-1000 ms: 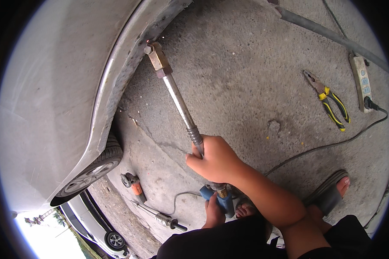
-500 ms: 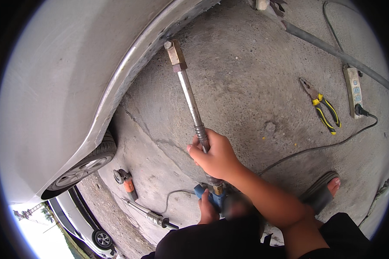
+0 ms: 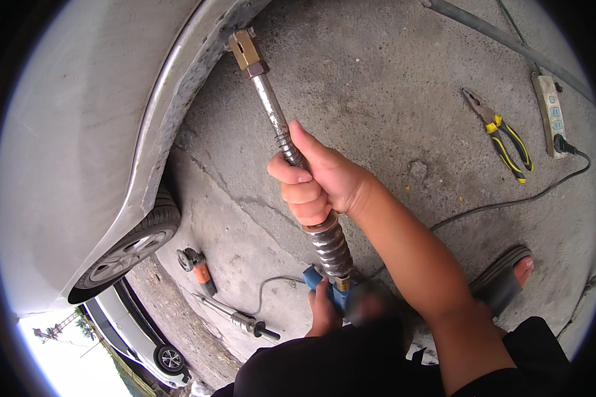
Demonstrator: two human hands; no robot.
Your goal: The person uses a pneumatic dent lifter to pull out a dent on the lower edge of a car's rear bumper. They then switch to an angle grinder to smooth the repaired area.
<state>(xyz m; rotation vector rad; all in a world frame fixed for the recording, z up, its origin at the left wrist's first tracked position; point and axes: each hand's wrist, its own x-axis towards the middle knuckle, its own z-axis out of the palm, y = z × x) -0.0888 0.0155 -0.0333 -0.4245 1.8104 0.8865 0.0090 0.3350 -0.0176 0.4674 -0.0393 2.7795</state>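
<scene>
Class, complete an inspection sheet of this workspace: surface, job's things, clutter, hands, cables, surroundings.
Surface: concrete ground, cracked and stained.
Job's things: long metal tool with blue body; tip at the silver car's lower edge, contact unclear.
Clutter: yellow-and-black pliers, orange grinder, second metal tool, grey bar.
Hands: left hand holds the blue body; right hand wraps the shaft above a ribbed sleeve.
Cables: dark cable plugged into a power strip; another cable near the grinder.
Surroundings: silver car's wheel, white car beyond.
</scene>
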